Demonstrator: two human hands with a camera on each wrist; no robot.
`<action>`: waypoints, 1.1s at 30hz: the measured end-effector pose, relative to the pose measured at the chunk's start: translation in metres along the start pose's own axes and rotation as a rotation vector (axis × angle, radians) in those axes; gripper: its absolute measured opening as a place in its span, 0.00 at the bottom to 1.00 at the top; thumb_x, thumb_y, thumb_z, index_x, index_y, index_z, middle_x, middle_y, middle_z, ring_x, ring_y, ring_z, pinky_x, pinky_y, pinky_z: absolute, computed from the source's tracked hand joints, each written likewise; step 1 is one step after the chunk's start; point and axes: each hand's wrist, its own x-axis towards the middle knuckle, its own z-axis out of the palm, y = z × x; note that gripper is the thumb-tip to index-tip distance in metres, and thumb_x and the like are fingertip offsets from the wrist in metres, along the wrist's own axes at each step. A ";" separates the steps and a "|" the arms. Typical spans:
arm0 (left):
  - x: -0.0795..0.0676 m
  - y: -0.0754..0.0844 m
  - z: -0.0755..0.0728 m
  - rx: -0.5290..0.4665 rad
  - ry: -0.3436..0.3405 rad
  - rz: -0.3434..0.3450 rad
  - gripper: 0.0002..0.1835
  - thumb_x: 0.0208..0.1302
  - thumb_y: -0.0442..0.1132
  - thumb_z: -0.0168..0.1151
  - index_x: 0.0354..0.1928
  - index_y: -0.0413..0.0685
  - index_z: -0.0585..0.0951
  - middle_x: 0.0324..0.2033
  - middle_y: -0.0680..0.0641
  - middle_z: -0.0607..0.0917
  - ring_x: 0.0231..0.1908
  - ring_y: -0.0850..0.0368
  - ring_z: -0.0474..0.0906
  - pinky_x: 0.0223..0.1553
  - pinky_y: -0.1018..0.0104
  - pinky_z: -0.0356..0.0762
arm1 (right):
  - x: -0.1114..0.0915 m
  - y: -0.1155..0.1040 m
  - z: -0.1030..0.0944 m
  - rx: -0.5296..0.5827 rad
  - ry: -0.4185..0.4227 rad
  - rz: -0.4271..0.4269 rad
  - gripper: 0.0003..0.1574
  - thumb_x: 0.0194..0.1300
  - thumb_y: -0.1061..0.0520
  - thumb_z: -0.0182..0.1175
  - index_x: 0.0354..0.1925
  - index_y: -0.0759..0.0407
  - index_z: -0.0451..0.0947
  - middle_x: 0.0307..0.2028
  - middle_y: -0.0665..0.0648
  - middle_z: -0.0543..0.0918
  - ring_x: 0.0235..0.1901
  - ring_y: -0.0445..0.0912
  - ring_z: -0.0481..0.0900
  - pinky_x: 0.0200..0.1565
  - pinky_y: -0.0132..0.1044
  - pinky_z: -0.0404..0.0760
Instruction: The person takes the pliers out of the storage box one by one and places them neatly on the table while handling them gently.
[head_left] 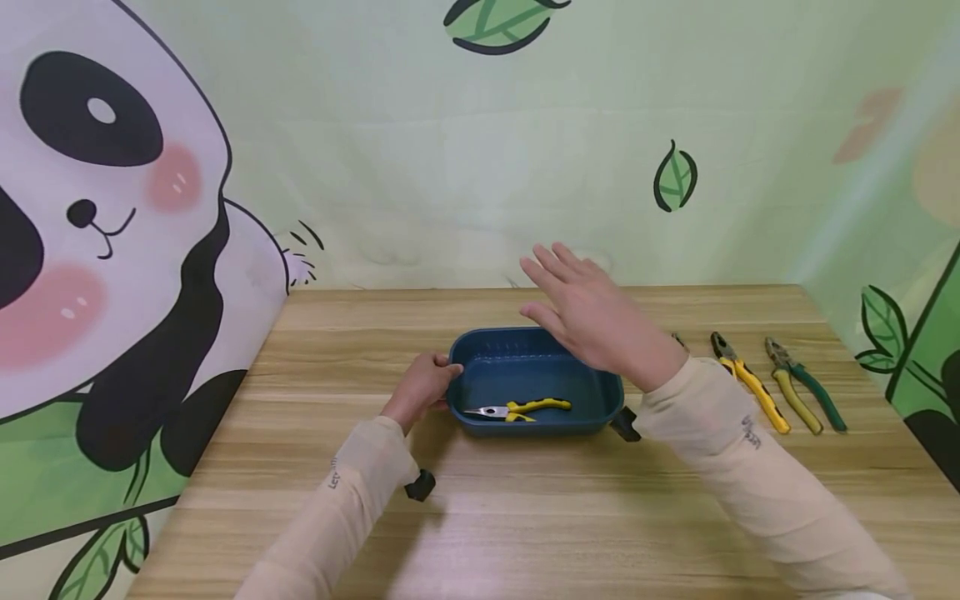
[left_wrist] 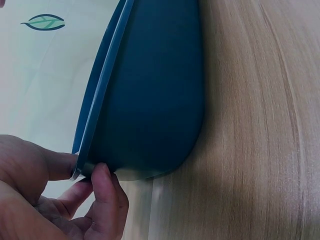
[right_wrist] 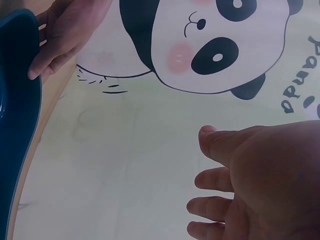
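Observation:
A blue plastic basin (head_left: 540, 429) stands on the wooden table, and in it lies a pair of needle-nose pliers (head_left: 540, 406) with yellow handles. My left hand (head_left: 422, 387) pinches the basin's left rim, thumb on the inside and fingers under the lip, as the left wrist view shows of the basin (left_wrist: 155, 90). Above the basin's right part hovers my right hand (head_left: 596, 321), fingers straight and spread, holding nothing. In the right wrist view this hand (right_wrist: 265, 185) shows bare fingers apart from the basin (right_wrist: 22, 100).
Right of the basin lie yellow-handled pliers (head_left: 750, 383) and pliers with one olive and one green handle (head_left: 806, 383). Another tool's tip (head_left: 678, 340) shows behind the right forearm. A panda-printed cloth (head_left: 390, 150) hangs behind the wooden table (head_left: 510, 517).

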 end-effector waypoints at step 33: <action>0.002 0.002 0.001 0.035 0.019 -0.022 0.18 0.78 0.39 0.58 0.60 0.33 0.73 0.44 0.40 0.75 0.41 0.47 0.74 0.46 0.53 0.85 | 0.009 -0.024 -0.004 -0.005 0.001 -0.070 0.42 0.81 0.42 0.52 0.80 0.62 0.55 0.79 0.66 0.52 0.79 0.62 0.45 0.74 0.60 0.51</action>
